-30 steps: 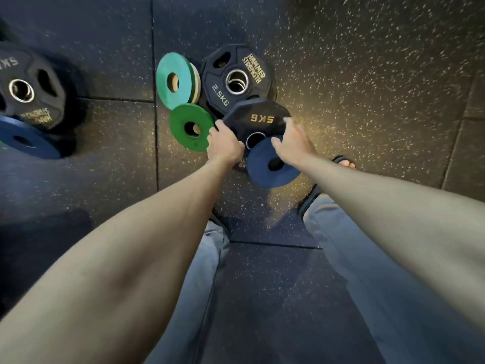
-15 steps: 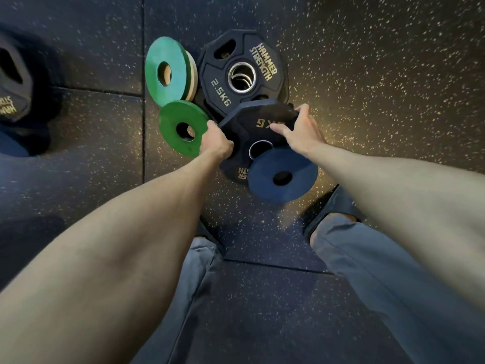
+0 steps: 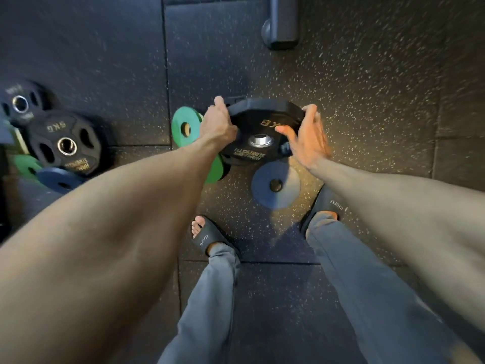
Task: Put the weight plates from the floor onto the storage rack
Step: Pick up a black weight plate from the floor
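I hold a black 5 kg weight plate (image 3: 258,124) above the floor, tilted toward me. My left hand (image 3: 217,124) grips its left rim. My right hand (image 3: 307,135) grips its right rim, thumb on the face. Below it on the floor lie a blue plate (image 3: 275,184), a light green plate (image 3: 185,126) and a darker green plate (image 3: 215,169), the last partly hidden by my left arm.
At the left, another black 5 kg plate (image 3: 65,144), a smaller black plate (image 3: 19,103), a green plate (image 3: 25,166) and a blue plate (image 3: 59,179) lie in a pile. A dark metal post foot (image 3: 282,22) stands ahead. My feet in black slides (image 3: 207,236) are below.
Both hands have lifted the black 5 kg plate off the pile. The view has risen and pulled back; the blue plate stays on the floor and the 2.5 kg plate is out of sight.
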Demonstrator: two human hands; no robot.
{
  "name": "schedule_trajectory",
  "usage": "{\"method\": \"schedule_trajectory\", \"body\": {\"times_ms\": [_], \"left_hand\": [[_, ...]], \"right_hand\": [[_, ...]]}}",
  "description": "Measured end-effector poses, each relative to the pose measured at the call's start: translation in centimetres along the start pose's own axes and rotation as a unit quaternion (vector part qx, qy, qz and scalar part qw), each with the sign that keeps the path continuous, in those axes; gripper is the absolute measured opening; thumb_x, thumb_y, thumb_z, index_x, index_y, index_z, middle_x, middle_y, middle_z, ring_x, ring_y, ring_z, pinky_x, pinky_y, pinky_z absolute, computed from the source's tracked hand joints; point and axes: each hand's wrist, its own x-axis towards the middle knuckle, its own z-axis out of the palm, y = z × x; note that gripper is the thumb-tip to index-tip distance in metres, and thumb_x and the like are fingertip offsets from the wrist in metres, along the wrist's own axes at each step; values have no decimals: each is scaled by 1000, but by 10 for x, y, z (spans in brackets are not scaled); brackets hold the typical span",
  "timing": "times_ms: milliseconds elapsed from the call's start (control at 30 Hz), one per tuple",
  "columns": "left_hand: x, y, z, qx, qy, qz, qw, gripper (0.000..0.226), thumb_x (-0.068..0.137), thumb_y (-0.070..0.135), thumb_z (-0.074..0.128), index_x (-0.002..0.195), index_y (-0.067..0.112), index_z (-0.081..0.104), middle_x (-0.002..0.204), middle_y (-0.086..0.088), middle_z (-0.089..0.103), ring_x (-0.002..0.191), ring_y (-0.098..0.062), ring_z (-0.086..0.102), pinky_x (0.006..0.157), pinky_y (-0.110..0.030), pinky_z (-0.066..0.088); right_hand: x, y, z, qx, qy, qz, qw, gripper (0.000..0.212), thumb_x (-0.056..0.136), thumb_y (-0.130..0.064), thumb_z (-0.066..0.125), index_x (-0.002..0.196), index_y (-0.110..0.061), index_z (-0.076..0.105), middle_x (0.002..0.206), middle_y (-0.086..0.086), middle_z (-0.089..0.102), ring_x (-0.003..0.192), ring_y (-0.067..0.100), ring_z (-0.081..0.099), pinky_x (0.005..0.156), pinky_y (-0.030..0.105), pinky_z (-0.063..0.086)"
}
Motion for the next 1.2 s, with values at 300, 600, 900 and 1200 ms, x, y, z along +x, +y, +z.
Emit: {"method": "schedule_trajectory", "body": {"times_ms": [300, 600, 900, 1200], "left_hand": [[-137, 141, -213, -108, 39, 63, 991, 32, 72, 13, 72, 101, 12, 58, 96, -6, 58, 90, -22, 57, 71, -32, 45], [-308, 269, -358, -245, 55, 147, 957, 20, 72, 23, 75, 77, 10, 60, 65, 1, 56, 55, -8, 54, 45, -17, 45], [-408, 372, -415, -343, 55, 247, 905, 20, 82, 18, 72, 96, 12, 59, 82, -13, 64, 60, -21, 60, 51, -29, 49], [-436, 466, -421, -409, 99, 252, 871, 27, 76, 20, 79, 96, 14, 60, 87, -23, 65, 74, -29, 64, 72, -51, 58]], "right_hand": [[-80, -140, -216, 153, 119, 49, 980, 64, 76, -65, 68, 114, -19, 46, 116, 3, 58, 108, 22, 57, 89, 42, 51], [-200, -240, -414, 296, 297, 83, 904, 68, 59, -76, 75, 96, -21, 60, 96, -9, 66, 91, 11, 64, 73, 29, 51], [-260, -270, -571, 340, 366, 12, 866, 67, 58, -72, 80, 97, -19, 68, 94, -8, 68, 87, 9, 64, 61, 20, 45], [-249, -256, -693, 339, 353, -61, 870, 60, 66, -59, 85, 103, -15, 69, 99, -4, 69, 85, 6, 63, 53, 9, 41]]}}
